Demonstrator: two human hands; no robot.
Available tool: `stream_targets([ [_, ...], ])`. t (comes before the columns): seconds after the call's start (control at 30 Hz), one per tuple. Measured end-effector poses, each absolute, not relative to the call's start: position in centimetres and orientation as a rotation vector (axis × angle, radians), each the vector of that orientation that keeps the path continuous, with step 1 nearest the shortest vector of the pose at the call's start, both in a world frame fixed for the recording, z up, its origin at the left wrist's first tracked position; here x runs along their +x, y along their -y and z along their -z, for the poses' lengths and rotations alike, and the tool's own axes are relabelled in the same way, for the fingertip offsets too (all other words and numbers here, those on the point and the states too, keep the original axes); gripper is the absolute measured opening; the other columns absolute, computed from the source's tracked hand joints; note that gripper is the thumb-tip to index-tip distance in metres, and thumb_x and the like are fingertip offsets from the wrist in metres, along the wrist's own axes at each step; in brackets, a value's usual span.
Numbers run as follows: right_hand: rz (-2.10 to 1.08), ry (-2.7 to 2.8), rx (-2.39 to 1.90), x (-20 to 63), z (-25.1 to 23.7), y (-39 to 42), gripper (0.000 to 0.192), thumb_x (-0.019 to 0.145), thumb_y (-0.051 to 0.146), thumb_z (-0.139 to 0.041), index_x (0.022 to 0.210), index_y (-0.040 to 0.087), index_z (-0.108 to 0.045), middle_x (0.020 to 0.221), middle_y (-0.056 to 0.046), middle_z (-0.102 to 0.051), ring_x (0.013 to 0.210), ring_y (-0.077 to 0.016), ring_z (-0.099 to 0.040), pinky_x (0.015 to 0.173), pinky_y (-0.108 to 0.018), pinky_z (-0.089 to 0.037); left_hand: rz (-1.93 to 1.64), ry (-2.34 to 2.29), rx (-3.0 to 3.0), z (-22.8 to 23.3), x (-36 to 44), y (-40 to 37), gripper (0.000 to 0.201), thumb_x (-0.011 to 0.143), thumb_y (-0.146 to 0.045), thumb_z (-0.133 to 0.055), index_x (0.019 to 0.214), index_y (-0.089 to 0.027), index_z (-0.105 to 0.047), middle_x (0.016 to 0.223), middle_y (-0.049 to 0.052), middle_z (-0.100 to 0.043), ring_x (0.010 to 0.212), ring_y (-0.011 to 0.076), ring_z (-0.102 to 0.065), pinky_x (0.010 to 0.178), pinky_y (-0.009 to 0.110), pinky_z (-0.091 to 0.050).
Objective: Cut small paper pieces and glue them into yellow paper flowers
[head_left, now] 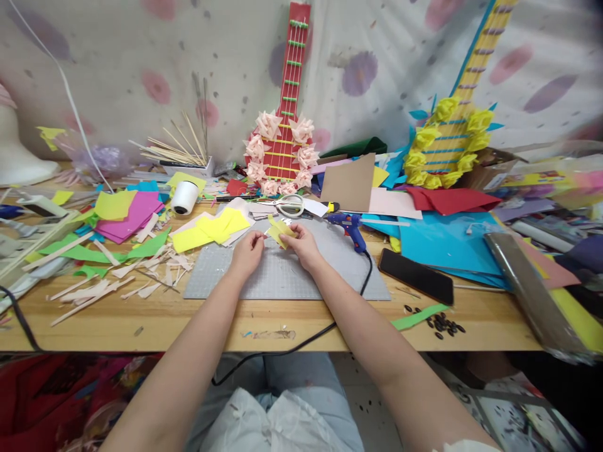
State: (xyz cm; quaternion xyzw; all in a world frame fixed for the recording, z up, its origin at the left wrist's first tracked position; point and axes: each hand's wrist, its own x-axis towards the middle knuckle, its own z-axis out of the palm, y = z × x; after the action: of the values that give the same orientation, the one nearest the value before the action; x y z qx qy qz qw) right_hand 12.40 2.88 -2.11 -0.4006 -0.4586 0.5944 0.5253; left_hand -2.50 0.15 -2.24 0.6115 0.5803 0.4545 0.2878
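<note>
Over the grey cutting mat point(211, 282), my right hand point(302, 247) pinches a small piece of yellow paper point(277, 227). Just left of it, my left hand point(249, 250) has its thumb and fingertips pressed together. Something small and pale may be between those fingertips; I cannot make it out. White-handled scissors point(289, 205) lie behind the hands. To the right rests a blue glue gun point(349, 227) with a white glue stick in its back end. Yellow paper sheets point(210, 227) are spread beside the mat's left side.
A red paper guitar point(288, 135) with pink flowers and a yellow one point(445, 135) stand at the back. A phone point(415, 276), black beads point(443, 325) and blue sheets point(447, 245) lie right; paper scraps point(94, 292) lie left. A black cord point(301, 345) crosses the front edge.
</note>
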Motion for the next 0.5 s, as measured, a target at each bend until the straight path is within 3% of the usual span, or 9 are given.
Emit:
stream_targets([
  [0.13, -1.429, 1.083, -0.972, 12.28, 2.05, -2.86, 0.043, 0.047, 0.032, -0.076, 0.074, 0.02, -0.045, 0.064, 0.006, -0.057, 0.051, -0.0072, -0.053, 0.05, -0.023, -0.049, -1.257, -1.528, 1.588, 2.59, -2.53, -0.29, 0.016, 0.076, -0.03, -0.047, 0.081, -0.019, -0.058, 0.069, 0.001, -0.062, 0.065, 0.0142, -0.054, 0.065, 0.026, -0.04],
  [0.33, -1.403, 1.016, -1.007, 12.36, 2.13, -3.09, 0.048, 0.046, 0.032, -0.075, 0.078, 0.021, -0.042, 0.068, 0.005, -0.058, 0.055, -0.0099, -0.057, 0.05, -0.024, -0.048, -1.263, -1.501, 1.47, 2.62, -2.48, -0.22, 0.017, 0.075, -0.031, -0.05, 0.083, -0.018, -0.058, 0.071, 0.0, -0.063, 0.049, 0.0106, -0.046, 0.05, 0.023, -0.036],
  [0.5, -1.388, 1.132, -1.024, 12.09, 2.27, -2.96, 0.042, 0.048, 0.031, -0.073, 0.077, 0.021, -0.045, 0.063, 0.006, -0.056, 0.051, -0.0075, -0.051, 0.047, -0.02, -0.043, -1.274, -1.464, 1.432, 2.34, -2.35, -0.19, 0.014, 0.076, -0.03, -0.048, 0.079, -0.018, -0.056, 0.066, 0.0, -0.063, 0.043, 0.0094, -0.042, 0.046, 0.023, -0.034],
])
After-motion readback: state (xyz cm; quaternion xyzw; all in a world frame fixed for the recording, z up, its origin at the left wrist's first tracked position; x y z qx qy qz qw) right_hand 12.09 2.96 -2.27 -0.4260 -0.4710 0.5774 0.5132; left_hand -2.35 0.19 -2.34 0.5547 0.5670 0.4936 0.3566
